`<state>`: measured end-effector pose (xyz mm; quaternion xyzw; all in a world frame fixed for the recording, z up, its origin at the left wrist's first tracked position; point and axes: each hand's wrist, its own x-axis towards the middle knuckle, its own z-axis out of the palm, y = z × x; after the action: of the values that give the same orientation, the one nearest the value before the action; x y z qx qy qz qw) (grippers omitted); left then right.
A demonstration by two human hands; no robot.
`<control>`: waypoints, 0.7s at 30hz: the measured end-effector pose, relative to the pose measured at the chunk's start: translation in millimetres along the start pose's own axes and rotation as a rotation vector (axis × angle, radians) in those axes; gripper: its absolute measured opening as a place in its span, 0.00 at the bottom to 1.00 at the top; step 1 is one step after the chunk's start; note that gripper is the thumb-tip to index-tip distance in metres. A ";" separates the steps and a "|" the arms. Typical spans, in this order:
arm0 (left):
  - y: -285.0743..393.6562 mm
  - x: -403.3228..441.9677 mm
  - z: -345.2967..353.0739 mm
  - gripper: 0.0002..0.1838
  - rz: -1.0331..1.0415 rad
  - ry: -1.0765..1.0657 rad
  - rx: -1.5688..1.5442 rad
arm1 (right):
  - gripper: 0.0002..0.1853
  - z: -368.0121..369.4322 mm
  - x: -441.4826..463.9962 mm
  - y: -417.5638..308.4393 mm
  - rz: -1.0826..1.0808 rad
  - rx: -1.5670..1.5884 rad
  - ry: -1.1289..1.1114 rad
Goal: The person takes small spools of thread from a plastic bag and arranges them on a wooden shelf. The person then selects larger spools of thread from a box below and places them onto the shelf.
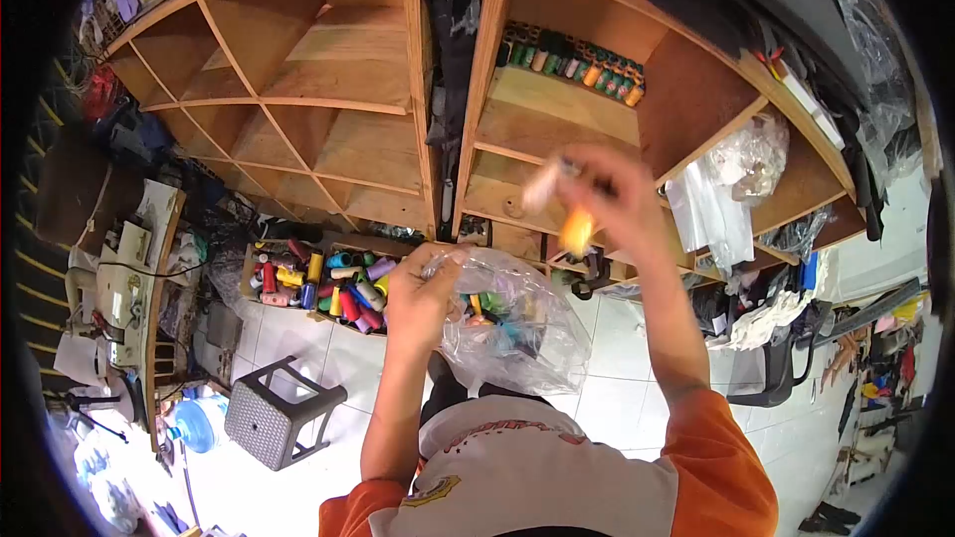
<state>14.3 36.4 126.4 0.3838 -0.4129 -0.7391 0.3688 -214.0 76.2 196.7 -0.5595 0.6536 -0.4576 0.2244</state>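
My left hand [422, 290] is closed on the rim of a clear plastic bag [532, 338], with several colored thread spools showing through its wall. Up and to the right, in front of the wooden shelf, my right hand [619, 197] grips thread spools, smeared by motion. One is a yellow-orange spool [577, 231]; a pale spool [542, 186] shows by the fingertips. Beyond that hand, rows of green, orange and pale thread spools [572, 68] stand in an upper compartment.
A box of mixed thread spools [338, 283] is left of the bag. Wooden cubby shelves [343, 89] line the wall. A grey plastic stool [271, 423] lies tipped on the tiled floor near a blue water jug [199, 423]. White plastic bags [708, 209] hang at the right shelf.
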 end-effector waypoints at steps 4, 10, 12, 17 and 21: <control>-6.9 9.9 -2.6 0.08 0.022 0.046 0.102 | 0.21 -5.7 106.8 51.5 -0.128 -0.237 0.344; -9.4 16.4 -20.5 0.07 -0.030 0.130 0.110 | 0.21 16.6 229.3 155.0 -0.106 -0.569 0.394; -15.2 16.5 -33.2 0.08 -0.049 0.157 0.089 | 0.21 21.6 254.7 192.5 -0.136 -0.667 0.361; -21.3 16.3 -53.9 0.08 -0.039 0.220 0.102 | 0.24 36.1 274.1 213.0 -0.039 -0.775 0.350; -25.6 16.0 -56.0 0.07 -0.050 0.286 0.069 | 0.25 45.0 270.3 189.1 0.088 -0.700 0.340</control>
<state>50.4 14.2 78.9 0.5079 -0.3715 -0.6712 0.3918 -351.1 -201.1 73.5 -0.4899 0.8213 -0.2833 -0.0720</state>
